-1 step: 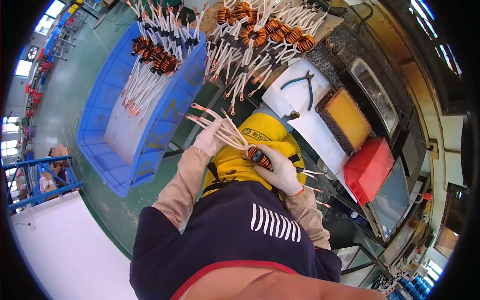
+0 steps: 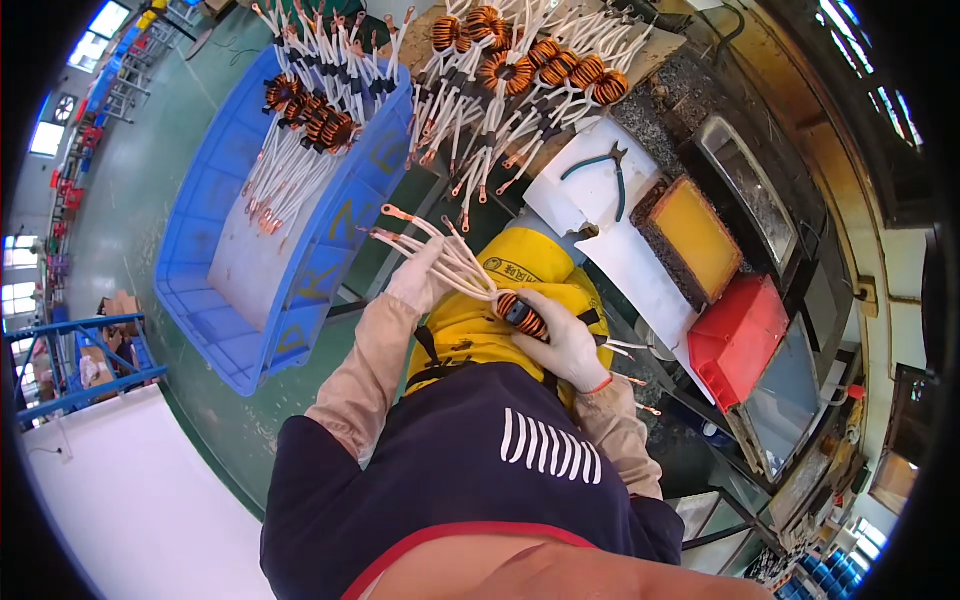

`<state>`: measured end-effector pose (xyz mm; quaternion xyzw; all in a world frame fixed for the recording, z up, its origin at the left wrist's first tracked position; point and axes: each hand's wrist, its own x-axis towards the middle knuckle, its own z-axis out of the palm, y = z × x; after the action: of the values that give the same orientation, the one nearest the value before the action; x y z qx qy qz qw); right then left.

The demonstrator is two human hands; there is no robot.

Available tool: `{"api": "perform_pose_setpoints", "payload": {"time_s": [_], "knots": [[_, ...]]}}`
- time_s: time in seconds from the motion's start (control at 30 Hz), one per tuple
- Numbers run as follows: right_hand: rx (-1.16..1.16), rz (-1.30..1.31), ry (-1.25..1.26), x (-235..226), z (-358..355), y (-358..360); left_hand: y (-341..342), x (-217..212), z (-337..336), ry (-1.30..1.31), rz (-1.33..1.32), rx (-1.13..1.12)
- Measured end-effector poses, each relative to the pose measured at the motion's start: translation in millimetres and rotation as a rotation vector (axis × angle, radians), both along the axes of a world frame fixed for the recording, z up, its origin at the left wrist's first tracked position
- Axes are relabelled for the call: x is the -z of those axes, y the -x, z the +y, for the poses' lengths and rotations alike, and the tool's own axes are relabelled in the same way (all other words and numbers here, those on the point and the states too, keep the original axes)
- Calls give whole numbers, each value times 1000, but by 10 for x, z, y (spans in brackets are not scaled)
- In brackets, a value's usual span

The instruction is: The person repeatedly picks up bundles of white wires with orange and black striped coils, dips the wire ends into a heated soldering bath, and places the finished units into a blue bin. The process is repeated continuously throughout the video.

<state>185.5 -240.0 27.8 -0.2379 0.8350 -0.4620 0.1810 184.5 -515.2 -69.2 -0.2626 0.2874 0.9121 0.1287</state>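
Currently in hand: one toroidal coil with orange-and-black winding, held over the yellow cloth on the lap, its white leads fanning toward the upper left and more ends showing past the right wrist.
Left hand: gloved, fingers curled around the bundle of leads, below their copper ring terminals.
Right hand: gloved, partly closed, thumb and fingers on the coil; the exact finger grip underneath is hidden.
Coil handling: probably dense and fairly rigid for its size; best gripped around the wound body, without scraping the winding.
Lead handling: likely light and springy, apt to splay; gather them mid-length, since the terminals could snag or bend.
Left side: a blue plastic tub with finished-looking coils inside, its near wall rising close beside the lead tips.
Ahead: more coils crowd the bench, their leads hanging over its edge.
Right side: teal-handled pliers on a white sheet, an amber-filled tray and a red bin.
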Motion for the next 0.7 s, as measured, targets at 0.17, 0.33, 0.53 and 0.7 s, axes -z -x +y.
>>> {"api": "perform_pose_setpoints", "payload": {"time_s": [0.17,0.33,0.53,0.7], "knots": [[-72,51,-93,136,311,89,37,-120,14,50,59,25],[-78,190,-167,288,292,126,116,-304,69,79,89,56],[10,383,-181,286,143,115,242,-526,94,170,186,126],[169,513,-5,4,221,80,382,-933,310,146,270,146]]}}
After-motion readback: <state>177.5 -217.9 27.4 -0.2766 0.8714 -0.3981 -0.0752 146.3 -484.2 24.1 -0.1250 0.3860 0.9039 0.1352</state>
